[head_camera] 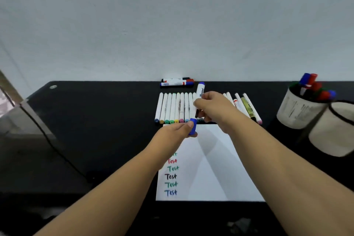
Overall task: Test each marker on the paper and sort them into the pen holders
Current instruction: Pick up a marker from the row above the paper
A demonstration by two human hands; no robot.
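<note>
While the right hand grips a white marker with a blue end upright above the paper, the left hand pinches its blue cap just below, apart from the barrel. That wrist covers the top lines of "Test" writing. Behind the hands, a row of white markers is partly hidden. At the right, one pen holder holds markers; the second holder is cut off by the edge.
</note>
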